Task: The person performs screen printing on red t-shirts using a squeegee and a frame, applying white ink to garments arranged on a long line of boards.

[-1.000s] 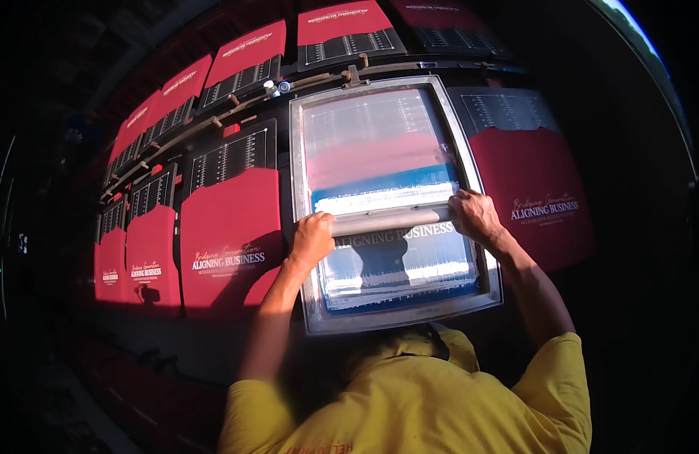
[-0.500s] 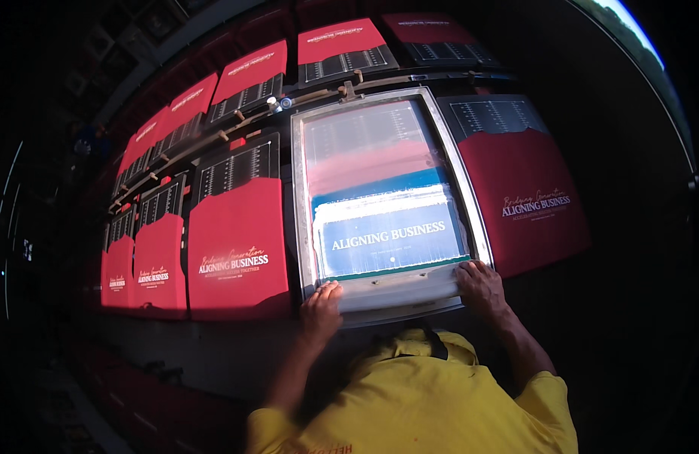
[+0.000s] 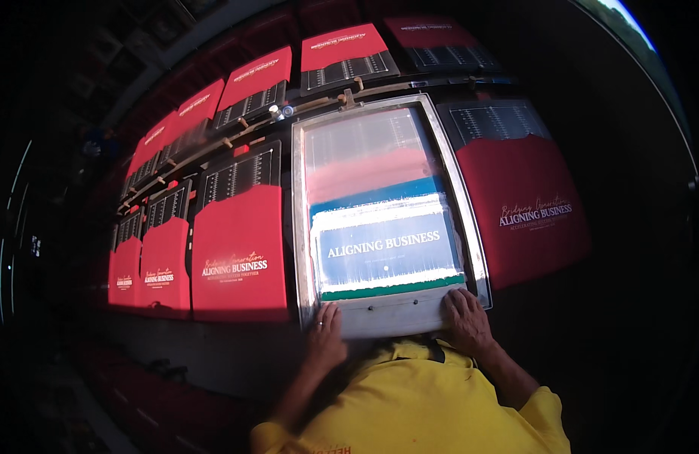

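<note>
In front of me lies a screen-printing screen with a pale metal frame. Its blue stencil area bears pale lettering, with a thick band of white ink across it and a thinner white streak nearer me. Both my hands grip a wide, pale squeegee at the screen's near end, a green strip running along its far edge. My left hand closes over its left end, and my right hand over its right end. The thumbs are mostly hidden. Red cloth shows faintly through the upper mesh.
Red printed shirts on dark boards flank the screen, one at the right and several at the left. Another row lies beyond a long rail. A small bottle stands by that rail. A hinge clamp meets the frame's far end.
Both hands have come closer to my body with the squeegee, still gripping its ends. More of the blue area's near edge and the white streak shows. The whole view has shifted slightly.
</note>
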### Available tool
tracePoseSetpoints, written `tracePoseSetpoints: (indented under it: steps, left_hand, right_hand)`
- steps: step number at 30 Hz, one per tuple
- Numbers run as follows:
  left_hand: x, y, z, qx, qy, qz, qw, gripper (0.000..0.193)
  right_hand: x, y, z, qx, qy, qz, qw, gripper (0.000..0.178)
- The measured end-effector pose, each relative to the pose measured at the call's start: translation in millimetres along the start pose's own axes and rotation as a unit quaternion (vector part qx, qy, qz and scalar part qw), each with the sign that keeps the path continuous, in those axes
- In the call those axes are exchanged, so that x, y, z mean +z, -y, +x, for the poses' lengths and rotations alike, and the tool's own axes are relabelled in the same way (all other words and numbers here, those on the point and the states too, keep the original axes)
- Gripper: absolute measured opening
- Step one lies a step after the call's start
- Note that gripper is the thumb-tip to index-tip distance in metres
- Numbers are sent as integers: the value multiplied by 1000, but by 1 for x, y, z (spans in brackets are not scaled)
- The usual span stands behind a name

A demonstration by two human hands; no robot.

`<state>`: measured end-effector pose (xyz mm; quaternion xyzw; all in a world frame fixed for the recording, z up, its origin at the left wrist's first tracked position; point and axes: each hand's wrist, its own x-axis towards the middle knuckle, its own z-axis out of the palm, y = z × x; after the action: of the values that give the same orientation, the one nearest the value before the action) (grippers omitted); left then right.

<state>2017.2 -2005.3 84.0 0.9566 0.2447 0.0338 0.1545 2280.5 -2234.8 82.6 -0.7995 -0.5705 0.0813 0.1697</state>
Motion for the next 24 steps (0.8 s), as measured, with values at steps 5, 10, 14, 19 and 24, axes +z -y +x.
tracePoseSetpoints:
  steps: [5, 10, 14, 19, 24]
  left_hand:
    - [-4, 30, 0, -10, -67, -61, 996, 57]
    - [33, 89, 16, -258, -196, -107, 940, 42]
    - [41, 104, 29, -323, -184, -102, 923, 40]
    - [44, 121, 39, -368, -117, -105, 916, 38]
    - [73, 158, 28, -251, -292, -120, 915, 40]
  right_hand:
    - [-4, -37, 11, 61, -124, 76, 987, 55]
    - [36, -80, 15, 159, -263, 38, 951, 35]
    - [51, -94, 21, 218, -252, 107, 937, 31]
    - [46, -83, 38, 321, -244, 184, 897, 27]
    - [50, -75, 46, 327, -275, 247, 869, 26]
